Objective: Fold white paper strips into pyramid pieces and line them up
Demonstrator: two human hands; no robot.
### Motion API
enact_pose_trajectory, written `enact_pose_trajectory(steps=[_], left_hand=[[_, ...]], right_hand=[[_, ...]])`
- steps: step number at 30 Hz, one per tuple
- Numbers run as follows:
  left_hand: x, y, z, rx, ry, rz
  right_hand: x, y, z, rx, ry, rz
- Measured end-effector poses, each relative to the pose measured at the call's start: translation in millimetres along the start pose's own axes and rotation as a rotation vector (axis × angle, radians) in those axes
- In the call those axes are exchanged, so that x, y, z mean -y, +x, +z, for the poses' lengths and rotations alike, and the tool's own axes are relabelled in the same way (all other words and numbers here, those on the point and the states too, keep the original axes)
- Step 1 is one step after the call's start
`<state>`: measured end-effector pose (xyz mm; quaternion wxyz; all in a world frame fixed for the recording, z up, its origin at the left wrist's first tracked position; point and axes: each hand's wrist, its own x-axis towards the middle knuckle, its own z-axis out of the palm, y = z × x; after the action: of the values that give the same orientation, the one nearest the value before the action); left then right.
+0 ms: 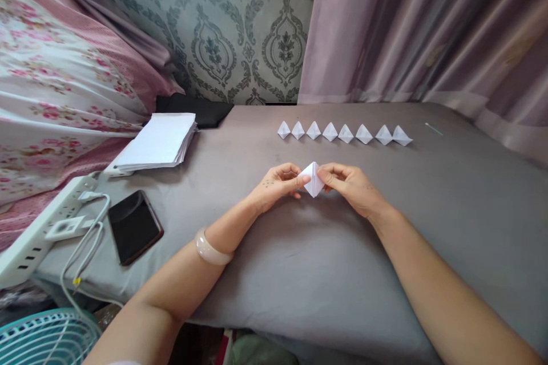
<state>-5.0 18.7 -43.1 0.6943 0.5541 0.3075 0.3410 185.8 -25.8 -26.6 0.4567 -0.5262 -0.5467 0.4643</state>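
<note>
Between my two hands, above the middle of the grey-covered table [265, 274], is a folded white paper piece [314, 181], diamond-shaped with a crease down its middle. My left hand [282, 181] pinches its left corner, thumb in front. On the opposite side, my right hand [349, 182] grips the right corner between thumb and fingers. Fingers behind the paper are partly hidden. Beyond my hands stands a row of several small folded white paper boats [329, 132], each with a pointed peak.
A stack of white paper [156, 137] lies at the back left, near a black cloth-like item [209, 111]. Closer on the left are a dark phone [135, 227] and a white power strip [55, 211] with cables. A cotton swab [434, 129] lies far right. A teal fan [47, 333] stands below.
</note>
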Motion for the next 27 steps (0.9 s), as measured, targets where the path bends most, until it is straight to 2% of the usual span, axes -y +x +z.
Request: enact_pose_trajectory(steps=[5, 10, 13, 19, 27], left_hand=[[1, 2, 6, -0.15, -0.059, 0.135], [2, 3, 9, -0.173, -0.097, 0.308], [4, 3, 9, -0.185, -0.119, 0.363], [5, 2, 10, -0.173, -0.067, 0.382], [2, -1, 7, -0.111, 0.037, 0.247]], right_hand=[[-5, 2, 10, -0.209, -0.103, -0.145], [-4, 1, 17, -0.263, 0.035, -0.189], [-4, 1, 18, -0.253, 0.098, -0.19], [-5, 1, 16, -0.184, 0.064, -0.144], [3, -6, 21, -0.151, -0.203, -0.276]])
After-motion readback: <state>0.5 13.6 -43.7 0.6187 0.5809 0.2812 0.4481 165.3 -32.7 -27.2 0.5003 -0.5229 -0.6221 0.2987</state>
